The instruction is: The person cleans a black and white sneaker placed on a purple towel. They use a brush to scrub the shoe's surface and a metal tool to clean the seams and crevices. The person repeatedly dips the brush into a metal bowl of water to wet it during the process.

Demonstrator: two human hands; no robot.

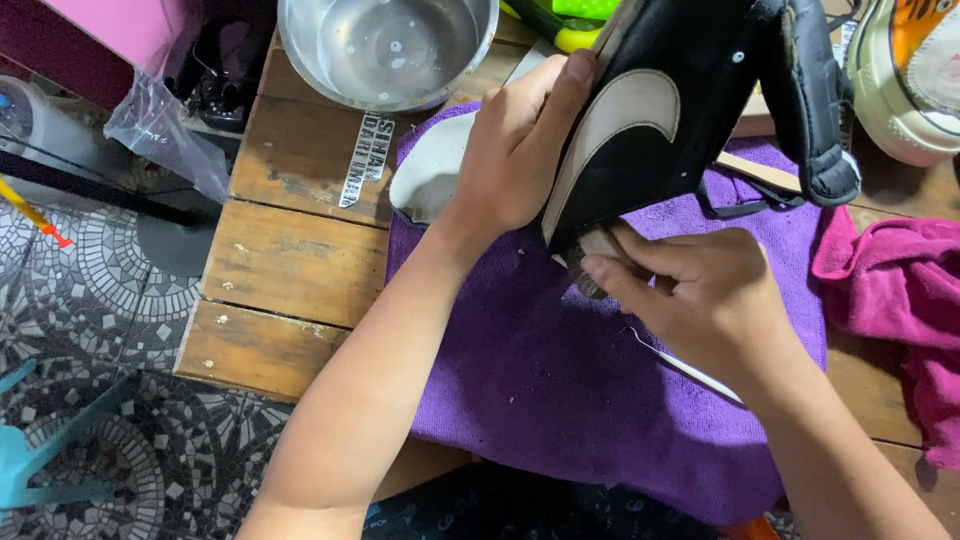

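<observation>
Over the purple microfibre cloth (560,390) spread on the wooden slat table (290,270), I hold a black high-top sneaker with a cream curved side stripe (660,110) tilted on its heel end. My left hand (515,150) is wrapped flat against the sneaker's side, fingers curled over its edge to steady it. My right hand (700,290) is closed around a small brush (592,268), its bristles pressed to the sneaker's lower end just above the cloth. Beyond the cloth sits a round steel bowl holding shallow water (390,45); to the cloth's right lies a crumpled magenta towel (900,290), with a cream and orange sneaker (915,80) behind it. Small crumbs of dirt dot the cloth. I judge the scrubbing is partway: how clean the sneaker is I cannot tell.
</observation>
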